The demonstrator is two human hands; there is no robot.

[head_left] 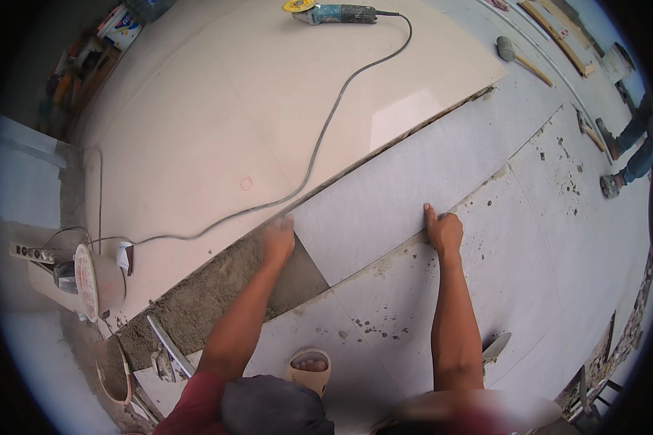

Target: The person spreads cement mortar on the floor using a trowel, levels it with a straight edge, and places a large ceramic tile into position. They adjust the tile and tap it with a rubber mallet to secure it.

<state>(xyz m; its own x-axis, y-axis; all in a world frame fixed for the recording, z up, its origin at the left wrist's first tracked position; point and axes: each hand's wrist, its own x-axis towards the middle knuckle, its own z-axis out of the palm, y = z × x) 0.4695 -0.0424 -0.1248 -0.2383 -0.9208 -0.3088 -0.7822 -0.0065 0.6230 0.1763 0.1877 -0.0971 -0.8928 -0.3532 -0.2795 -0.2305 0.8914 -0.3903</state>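
A large grey floor tile [384, 210] lies in the strip between a raised cream tile floor and the grey tiles nearer me. My left hand [279, 238] is closed at its left end, fingertips against the far left corner. At the near edge, my right hand [444, 230] grips with one finger stretched onto the tile's surface and the others curled. What its hidden fingertips touch underneath cannot be seen. Bare grey mortar [203, 290] fills the strip left of the tile, below my left forearm.
An angle grinder [345, 14] rests on the cream floor [196, 123], its cable [326, 130] trailing to a bucket [103, 283] and power strip [33, 253]. A mallet [506, 49] and hammer [588, 129] lie right. Another person's legs [637, 156] stand there. A trowel [495, 346] is beside my right forearm.
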